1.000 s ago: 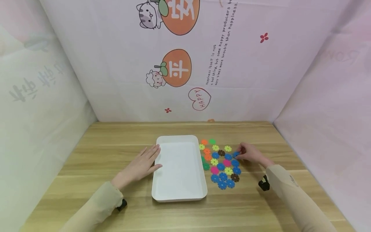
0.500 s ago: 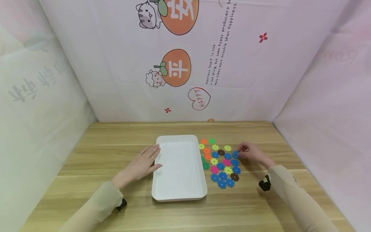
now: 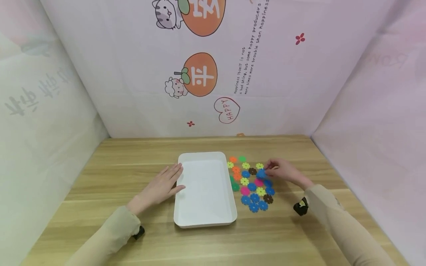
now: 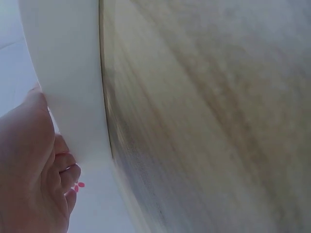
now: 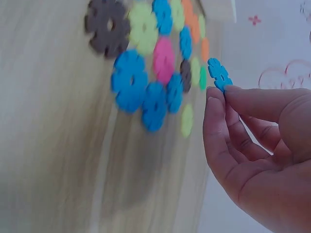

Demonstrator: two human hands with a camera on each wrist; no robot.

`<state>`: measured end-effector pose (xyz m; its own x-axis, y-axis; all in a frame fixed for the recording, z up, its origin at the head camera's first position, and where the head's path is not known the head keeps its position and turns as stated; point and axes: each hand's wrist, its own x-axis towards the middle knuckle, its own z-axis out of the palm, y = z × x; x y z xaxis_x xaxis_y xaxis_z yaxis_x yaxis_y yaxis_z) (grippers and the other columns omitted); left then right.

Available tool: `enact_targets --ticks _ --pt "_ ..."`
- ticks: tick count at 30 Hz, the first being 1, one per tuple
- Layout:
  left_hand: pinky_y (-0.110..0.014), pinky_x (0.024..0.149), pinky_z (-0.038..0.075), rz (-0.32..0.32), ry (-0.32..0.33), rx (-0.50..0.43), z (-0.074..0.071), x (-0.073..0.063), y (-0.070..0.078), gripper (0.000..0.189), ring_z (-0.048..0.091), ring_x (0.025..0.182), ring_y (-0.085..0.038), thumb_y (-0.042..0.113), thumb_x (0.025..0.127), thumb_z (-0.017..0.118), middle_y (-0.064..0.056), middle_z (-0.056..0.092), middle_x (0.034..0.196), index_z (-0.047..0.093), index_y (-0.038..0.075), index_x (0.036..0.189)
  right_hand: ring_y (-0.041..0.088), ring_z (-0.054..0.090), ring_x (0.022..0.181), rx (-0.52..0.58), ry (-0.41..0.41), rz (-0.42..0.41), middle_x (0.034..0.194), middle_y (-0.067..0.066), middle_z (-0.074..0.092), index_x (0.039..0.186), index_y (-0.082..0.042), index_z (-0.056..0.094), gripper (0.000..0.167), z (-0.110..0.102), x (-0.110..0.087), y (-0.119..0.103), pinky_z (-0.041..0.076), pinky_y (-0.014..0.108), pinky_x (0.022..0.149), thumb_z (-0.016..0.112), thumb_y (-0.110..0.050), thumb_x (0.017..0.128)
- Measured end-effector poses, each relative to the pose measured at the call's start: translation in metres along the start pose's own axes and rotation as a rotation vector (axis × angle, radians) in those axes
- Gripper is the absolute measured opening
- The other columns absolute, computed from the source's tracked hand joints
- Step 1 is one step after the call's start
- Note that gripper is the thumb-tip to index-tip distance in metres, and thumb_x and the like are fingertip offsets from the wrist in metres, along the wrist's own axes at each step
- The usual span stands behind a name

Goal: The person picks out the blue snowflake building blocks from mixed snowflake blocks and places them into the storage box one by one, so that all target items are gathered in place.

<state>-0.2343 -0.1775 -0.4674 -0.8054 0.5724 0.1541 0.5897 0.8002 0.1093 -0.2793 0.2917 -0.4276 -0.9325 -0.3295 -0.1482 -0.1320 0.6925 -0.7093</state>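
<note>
My right hand [image 3: 283, 171] pinches a blue notched plastic disc [image 5: 219, 74] between thumb and forefinger, lifted off the table in the right wrist view. Below and around it lie several flat snowflake-shaped discs in blue, yellow, orange, green, brown and pink, among them a pink disc [image 5: 164, 59] and a brown disc [image 3: 268, 198]. To their left stands a white rectangular tray [image 3: 205, 224] with a bare floor. Against the tray's left rim rests my left hand [image 3: 163, 184], fingers extended, the thumb reaching over the edge; the left wrist view shows it at the tray's outer wall [image 4: 65, 73].
The wooden table [image 3: 133, 159] is closed in by pale printed cloth at the back [image 3: 279, 111] and both sides. A green disc [image 3: 235, 187] lies close against the tray's right wall. Black wrist cameras sit under both cuffs.
My right hand has picked up the blue disc from the right edge of the group and carried it a little to the left. My left hand stays on the tray's rim.
</note>
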Motion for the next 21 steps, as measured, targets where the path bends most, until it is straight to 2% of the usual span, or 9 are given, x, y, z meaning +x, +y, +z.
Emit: enact_targets --ticks 4,9,14,20,21 --pt "-0.053 0.122 0.029 0.000 0.008 0.005 -0.001 0.000 -0.001 0.073 0.033 0.149 -0.036 0.047 0.101 0.050 -0.019 0.032 0.160 0.035 -0.004 0.151 0.023 0.067 0.094 0.045 -0.050 -0.039 0.106 0.019 0.064 0.110 0.004 0.061 0.020 0.006 0.001 -0.017 0.062 0.041 0.084 0.061 -0.011 0.097" --pt "-0.053 0.122 0.029 -0.002 0.003 0.006 -0.002 -0.001 -0.001 0.073 0.032 0.149 -0.035 0.048 0.101 0.050 -0.019 0.032 0.160 0.035 -0.003 0.151 0.021 0.067 0.094 0.035 -0.089 -0.099 0.105 0.016 0.066 0.109 0.004 0.062 0.020 0.017 -0.001 -0.039 0.062 0.037 0.083 0.063 -0.011 0.096" --pt "-0.053 0.123 0.028 -0.010 -0.008 0.002 -0.002 -0.001 -0.001 0.074 0.031 0.150 -0.034 0.050 0.101 0.049 -0.017 0.031 0.161 0.034 -0.001 0.152 0.021 0.068 0.091 0.045 -0.129 -0.149 0.102 0.015 0.068 0.107 0.003 0.063 0.018 0.028 -0.002 -0.059 0.062 0.039 0.081 0.064 -0.012 0.096" --pt "-0.052 0.123 0.027 -0.012 -0.003 -0.012 -0.001 -0.001 0.000 0.074 0.030 0.151 -0.033 0.049 0.101 0.050 -0.017 0.031 0.161 0.034 -0.001 0.153 0.023 0.070 0.086 0.121 -0.200 -0.165 0.098 0.017 0.068 0.104 0.004 0.062 0.015 0.043 -0.001 -0.079 0.062 0.046 0.080 0.065 -0.008 0.095" --pt "-0.052 0.124 0.027 -0.012 -0.005 -0.012 -0.001 -0.001 0.000 0.074 0.030 0.151 -0.033 0.049 0.101 0.050 -0.017 0.030 0.162 0.033 -0.001 0.153 0.022 0.069 0.087 0.117 -0.205 -0.170 0.099 0.016 0.068 0.103 0.004 0.062 0.015 0.045 -0.001 -0.082 0.062 0.043 0.081 0.065 -0.008 0.095"
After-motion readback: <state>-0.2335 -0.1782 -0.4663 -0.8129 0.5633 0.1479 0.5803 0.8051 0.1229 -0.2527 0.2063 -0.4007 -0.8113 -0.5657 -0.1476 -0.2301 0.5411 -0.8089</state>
